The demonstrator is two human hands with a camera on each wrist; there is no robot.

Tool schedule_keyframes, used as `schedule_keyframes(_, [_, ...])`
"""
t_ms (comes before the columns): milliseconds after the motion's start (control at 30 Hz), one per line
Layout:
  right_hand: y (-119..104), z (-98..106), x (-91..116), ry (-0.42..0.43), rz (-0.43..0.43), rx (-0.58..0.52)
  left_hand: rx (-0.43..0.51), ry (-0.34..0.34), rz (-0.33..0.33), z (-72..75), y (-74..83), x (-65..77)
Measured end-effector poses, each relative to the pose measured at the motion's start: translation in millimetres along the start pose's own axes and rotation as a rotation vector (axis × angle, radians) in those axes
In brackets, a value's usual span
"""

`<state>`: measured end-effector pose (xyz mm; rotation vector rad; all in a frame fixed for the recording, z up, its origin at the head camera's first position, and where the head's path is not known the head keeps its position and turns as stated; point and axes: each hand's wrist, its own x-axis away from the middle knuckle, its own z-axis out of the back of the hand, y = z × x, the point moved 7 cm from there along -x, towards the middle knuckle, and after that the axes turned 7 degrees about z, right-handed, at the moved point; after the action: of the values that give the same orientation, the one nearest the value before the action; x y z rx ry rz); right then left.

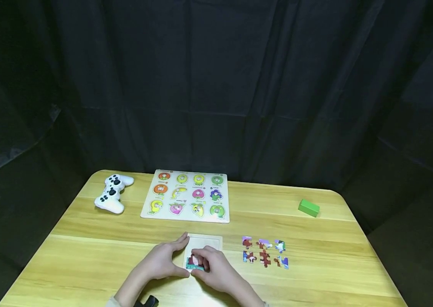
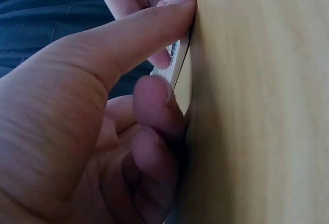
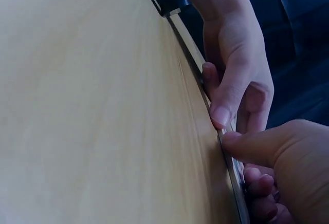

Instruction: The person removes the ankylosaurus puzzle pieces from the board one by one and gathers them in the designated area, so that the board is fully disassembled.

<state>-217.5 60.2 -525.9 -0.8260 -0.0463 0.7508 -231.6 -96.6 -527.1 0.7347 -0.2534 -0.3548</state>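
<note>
A small pale puzzle tray (image 1: pixel 205 241) lies on the table. Joined jigsaw pieces (image 1: pixel 190 263), teal with dark red and pink, fill its near left part. Along the tray's left side my left hand (image 1: pixel 163 259) holds the frame, index finger at the far corner and thumb at the near corner. My right hand (image 1: pixel 216 268) bends over the near part of the tray, fingers on a jigsaw piece there and thumb at the near edge. Both thumbs come close together in the right wrist view. The right fingers hide part of the pieces.
Several loose jigsaw pieces (image 1: pixel 265 258) lie in two rows right of the tray. Behind is a fruit peg board (image 1: pixel 168 195), with a white game controller (image 1: pixel 111 193) to its left. A green block (image 1: pixel 309 208) sits far right. Dark curtains (image 1: pixel 216 85) surround the table (image 1: pixel 316 273).
</note>
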Motion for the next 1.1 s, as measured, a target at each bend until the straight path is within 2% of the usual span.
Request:
schedule_keyframes(367, [2.5,-1.9,-1.1,-0.005,-0.044,-0.005,-0.003,0.0,0.007,-0.6,0.1,0.4])
schedule_keyframes(1100, [2.4,-0.9,0.1,0.031,-0.003,-0.109,0.018,0.014,0.017,1.6,2.0,0.9])
